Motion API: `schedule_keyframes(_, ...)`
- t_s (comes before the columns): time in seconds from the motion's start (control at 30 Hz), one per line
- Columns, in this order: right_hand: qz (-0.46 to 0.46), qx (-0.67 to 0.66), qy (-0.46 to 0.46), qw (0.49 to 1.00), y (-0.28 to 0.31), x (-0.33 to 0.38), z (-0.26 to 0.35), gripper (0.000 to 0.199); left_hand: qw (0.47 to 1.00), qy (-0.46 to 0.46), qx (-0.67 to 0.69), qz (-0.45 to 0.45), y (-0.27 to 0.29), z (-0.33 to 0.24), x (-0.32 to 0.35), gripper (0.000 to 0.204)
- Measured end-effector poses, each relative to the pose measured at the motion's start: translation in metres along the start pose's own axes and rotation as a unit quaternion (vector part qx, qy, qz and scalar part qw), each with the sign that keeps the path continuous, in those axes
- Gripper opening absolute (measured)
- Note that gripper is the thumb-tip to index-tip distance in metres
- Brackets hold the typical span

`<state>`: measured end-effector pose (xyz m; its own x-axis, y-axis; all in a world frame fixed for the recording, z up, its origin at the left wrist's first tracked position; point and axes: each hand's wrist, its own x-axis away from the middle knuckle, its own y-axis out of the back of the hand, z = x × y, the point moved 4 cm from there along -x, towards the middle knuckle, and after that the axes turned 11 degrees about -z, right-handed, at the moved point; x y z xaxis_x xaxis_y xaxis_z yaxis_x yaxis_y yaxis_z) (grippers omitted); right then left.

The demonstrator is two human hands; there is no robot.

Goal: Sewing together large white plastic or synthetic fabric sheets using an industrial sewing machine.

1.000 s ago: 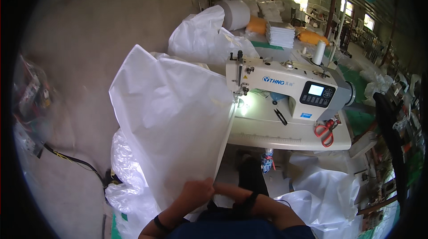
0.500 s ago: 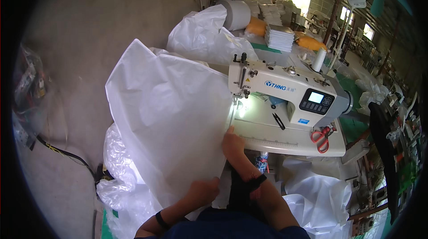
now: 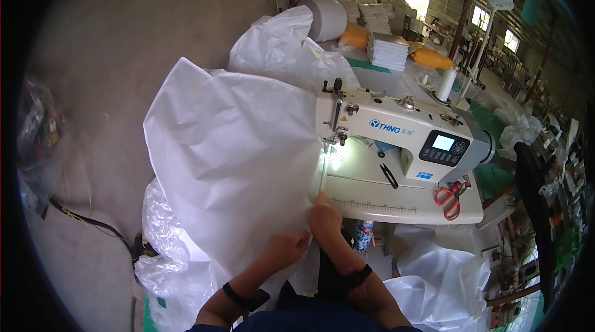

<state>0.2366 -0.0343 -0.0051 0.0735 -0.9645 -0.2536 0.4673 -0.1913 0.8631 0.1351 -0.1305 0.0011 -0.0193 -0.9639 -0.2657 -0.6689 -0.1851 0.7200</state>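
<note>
Two hands on white bag [image 3: 229, 164] | left hand [image 3: 286, 248] pinches edge, right hand [image 3: 323, 217] flat | keep seam straight toward sewing machine [image 3: 396, 140] needle.

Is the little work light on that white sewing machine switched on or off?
On. A bright glow shows under the head of the white sewing machine, by the needle, lighting the machine bed and the edge of the large white woven plastic sheet.

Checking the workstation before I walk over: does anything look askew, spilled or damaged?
Nothing stands out. Both hands, left hand and right hand, press the large white woven sheet at the white sewing machine; red-handled scissors lie on its table.
</note>
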Motion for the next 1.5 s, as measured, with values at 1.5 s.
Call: schedule_keyframes(1.5, 0.387, -0.516, -0.094, 0.758, -0.116, 0.052, -0.022, 0.061, 0.952, 0.09, -0.254, -0.144, 0.125, 0.118, -0.067, 0.038)
